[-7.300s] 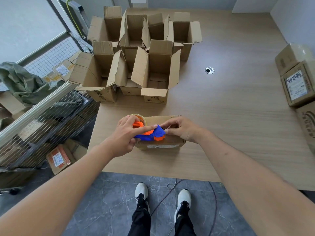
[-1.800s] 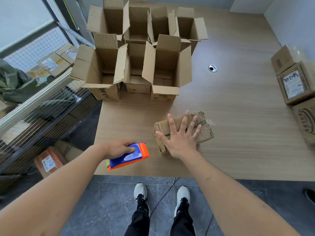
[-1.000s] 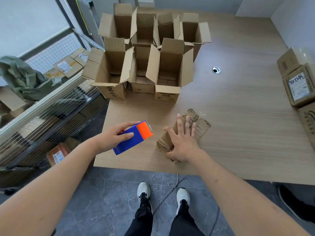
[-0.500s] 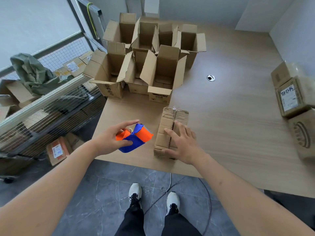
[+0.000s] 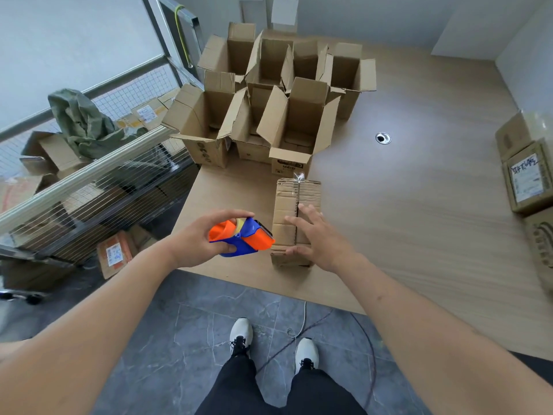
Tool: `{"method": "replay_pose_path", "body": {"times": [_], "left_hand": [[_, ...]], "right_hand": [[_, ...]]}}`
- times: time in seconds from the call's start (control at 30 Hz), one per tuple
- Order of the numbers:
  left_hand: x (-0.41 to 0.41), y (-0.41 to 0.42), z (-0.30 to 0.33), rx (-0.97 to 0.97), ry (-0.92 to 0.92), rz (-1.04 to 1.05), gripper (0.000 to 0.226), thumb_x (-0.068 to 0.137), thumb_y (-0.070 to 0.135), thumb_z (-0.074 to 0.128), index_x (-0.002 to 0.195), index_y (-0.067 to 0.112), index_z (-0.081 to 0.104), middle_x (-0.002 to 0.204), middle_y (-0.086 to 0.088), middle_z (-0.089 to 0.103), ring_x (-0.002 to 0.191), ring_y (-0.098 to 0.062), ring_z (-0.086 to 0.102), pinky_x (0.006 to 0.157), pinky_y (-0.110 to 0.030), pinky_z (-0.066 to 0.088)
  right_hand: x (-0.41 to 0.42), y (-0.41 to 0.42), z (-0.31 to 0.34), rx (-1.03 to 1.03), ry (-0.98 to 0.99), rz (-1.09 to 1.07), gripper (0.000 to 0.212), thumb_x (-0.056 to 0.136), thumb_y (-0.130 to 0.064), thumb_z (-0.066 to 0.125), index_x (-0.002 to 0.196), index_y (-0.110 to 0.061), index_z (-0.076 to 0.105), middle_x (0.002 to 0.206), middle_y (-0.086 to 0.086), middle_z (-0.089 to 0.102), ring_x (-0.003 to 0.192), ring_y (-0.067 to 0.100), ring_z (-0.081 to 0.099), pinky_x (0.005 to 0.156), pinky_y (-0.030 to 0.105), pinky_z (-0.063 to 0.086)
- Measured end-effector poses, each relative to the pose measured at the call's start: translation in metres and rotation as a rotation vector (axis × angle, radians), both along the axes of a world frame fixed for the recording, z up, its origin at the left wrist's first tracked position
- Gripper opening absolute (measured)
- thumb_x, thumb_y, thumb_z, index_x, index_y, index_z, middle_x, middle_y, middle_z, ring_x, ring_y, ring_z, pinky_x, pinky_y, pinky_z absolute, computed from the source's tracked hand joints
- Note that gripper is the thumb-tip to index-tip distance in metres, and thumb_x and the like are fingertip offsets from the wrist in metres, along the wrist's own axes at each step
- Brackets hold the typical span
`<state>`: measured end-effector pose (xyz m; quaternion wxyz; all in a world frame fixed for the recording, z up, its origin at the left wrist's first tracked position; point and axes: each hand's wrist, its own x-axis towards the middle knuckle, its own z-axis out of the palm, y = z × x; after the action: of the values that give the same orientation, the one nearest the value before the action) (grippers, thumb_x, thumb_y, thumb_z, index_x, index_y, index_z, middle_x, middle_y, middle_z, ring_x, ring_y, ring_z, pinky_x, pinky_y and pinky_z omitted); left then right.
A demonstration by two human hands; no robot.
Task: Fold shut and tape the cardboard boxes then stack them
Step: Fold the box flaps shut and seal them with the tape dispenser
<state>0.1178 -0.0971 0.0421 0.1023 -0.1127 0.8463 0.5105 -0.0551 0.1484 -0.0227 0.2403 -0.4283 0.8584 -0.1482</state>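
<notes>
Hands over box's near end

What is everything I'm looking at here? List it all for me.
closed box: one, brown cardboard, near table edge, under the right hand
open boxes: a cluster, count unclear, brown, flaps up, far left of the table
tape dispenser: one, blue and orange, held left of the closed box
stacked boxes: at least three, brown, right edge of the table
table: one, light wood, with a round metal grommet
wire cage: one, grey, left of the table, holding boxes and green cloth
left hand: grips the tape dispenser
right hand: fingers spread, resting on the closed box
</notes>
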Motion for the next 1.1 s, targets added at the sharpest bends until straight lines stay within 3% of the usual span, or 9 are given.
{"method": "replay_pose_path", "body": {"times": [0.1, 0.17, 0.23, 0.3, 0.57, 0.67, 0.8, 0.87, 1.1], "left_hand": [[-0.002, 0.001, 0.007, -0.026, 0.019, -0.027, 0.074, 0.085, -0.009, 0.073, 0.139, 0.039, 0.057, 0.127, 0.007, 0.059, 0.106, -0.013, 0.060, 0.088, -0.023, 0.053], [-0.005, 0.003, 0.010, -0.036, 0.022, -0.047, 0.073, 0.085, -0.009, 0.073, 0.139, 0.039, 0.057, 0.130, 0.008, 0.057, 0.109, -0.011, 0.058, 0.091, -0.028, 0.054], [-0.008, 0.004, 0.014, -0.039, 0.016, -0.067, 0.073, 0.086, -0.008, 0.073, 0.139, 0.040, 0.057, 0.131, 0.011, 0.057, 0.113, -0.010, 0.057, 0.095, -0.033, 0.054], [-0.011, 0.006, 0.016, -0.044, 0.010, -0.092, 0.073, 0.087, -0.006, 0.072, 0.139, 0.041, 0.057, 0.134, 0.011, 0.056, 0.117, -0.011, 0.055, 0.099, -0.037, 0.052], [-0.010, 0.013, 0.014, -0.044, 0.000, -0.162, 0.078, 0.093, 0.004, 0.071, 0.148, 0.053, 0.044, 0.132, 0.006, 0.055, 0.120, -0.016, 0.052, 0.104, -0.047, 0.049], [-0.008, 0.021, 0.006, -0.096, -0.025, -0.253, 0.077, 0.099, 0.011, 0.065, 0.149, 0.061, 0.034, 0.126, -0.003, 0.053, 0.118, -0.024, 0.051, 0.107, -0.051, 0.042], [-0.005, 0.020, 0.001, -0.189, -0.088, -0.325, 0.075, 0.103, 0.020, 0.059, 0.146, 0.071, 0.024, 0.124, -0.003, 0.051, 0.114, -0.024, 0.051, 0.107, -0.050, 0.041], [-0.002, 0.012, 0.001, -0.239, -0.129, -0.344, 0.073, 0.105, 0.023, 0.056, 0.144, 0.074, 0.022, 0.124, -0.001, 0.051, 0.112, -0.024, 0.052, 0.105, -0.050, 0.043], [0.004, -0.011, -0.005, -0.239, -0.243, -0.344, 0.062, 0.108, 0.026, 0.049, 0.142, 0.074, 0.028, 0.122, 0.011, 0.051, 0.111, -0.012, 0.052, 0.105, -0.044, 0.043]], "right_hand": [[0.005, 0.001, 0.012, -0.302, 0.001, -0.062, 0.038, 0.100, -0.036, 0.062, 0.138, -0.029, 0.061, 0.155, 0.001, 0.045, 0.147, 0.022, 0.035, 0.120, 0.051, 0.032], [0.011, -0.005, 0.023, -0.509, -0.217, -0.160, 0.030, 0.103, -0.025, 0.060, 0.132, -0.025, 0.067, 0.137, -0.004, 0.062, 0.131, 0.012, 0.053, 0.111, 0.044, 0.044], [0.018, -0.014, 0.036, -0.541, -0.454, -0.198, 0.032, 0.103, -0.020, 0.060, 0.134, -0.024, 0.066, 0.126, -0.005, 0.069, 0.118, 0.010, 0.063, 0.102, 0.040, 0.054], [0.022, -0.020, 0.042, -0.521, -0.511, -0.210, 0.028, 0.102, -0.018, 0.062, 0.129, -0.022, 0.070, 0.117, -0.004, 0.073, 0.109, 0.014, 0.068, 0.095, 0.041, 0.059], [0.034, -0.015, 0.041, -0.689, -0.459, -0.414, 0.006, 0.093, -0.016, 0.075, 0.095, -0.017, 0.081, 0.085, -0.003, 0.077, 0.081, 0.016, 0.072, 0.074, 0.033, 0.062], [0.042, -0.008, 0.034, -0.668, -0.442, -0.534, 0.012, 0.090, -0.013, 0.077, 0.085, -0.023, 0.081, 0.079, -0.003, 0.077, 0.074, 0.012, 0.070, 0.075, 0.037, 0.061], [0.056, 0.004, 0.023, -0.625, -0.473, -0.679, 0.012, 0.087, -0.013, 0.080, 0.078, -0.021, 0.081, 0.062, -0.008, 0.070, 0.054, 0.007, 0.060, 0.061, 0.026, 0.053], [0.057, 0.015, 0.019, -0.633, -0.481, -0.795, 0.016, 0.088, -0.012, 0.079, 0.076, -0.022, 0.080, 0.059, -0.006, 0.068, 0.049, 0.011, 0.057, 0.058, 0.028, 0.054], [0.052, 0.053, 0.005, -0.602, -0.380, -0.975, 0.006, 0.087, -0.020, 0.081, 0.082, -0.023, 0.082, 0.064, 0.005, 0.072, 0.050, 0.012, 0.059, 0.070, 0.038, 0.061]]}}
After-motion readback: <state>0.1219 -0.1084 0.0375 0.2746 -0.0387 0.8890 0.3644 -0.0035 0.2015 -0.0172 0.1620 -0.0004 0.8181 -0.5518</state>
